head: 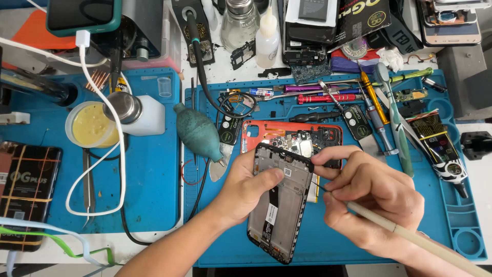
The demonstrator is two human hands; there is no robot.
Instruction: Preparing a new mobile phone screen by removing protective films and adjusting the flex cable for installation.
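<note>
My left hand (246, 187) grips a black phone screen frame (279, 215) by its left edge and holds it tilted over the blue mat, inner side up, thumb on its top. My right hand (366, 197) pinches a thin tool with a pale beige handle (410, 237), its dark tip at the frame's upper right edge. Behind the frame lies an opened phone body (297, 136) with an orange rim and bare circuit boards.
The blue work mat (461, 215) carries screwdrivers, tweezers (333, 97) and a toothbrush (394, 107) at its back. A teal dust blower (197, 132) lies left of the phone. A yellow paste pot (91, 125), white cable and packaged phone box (25, 192) sit further left.
</note>
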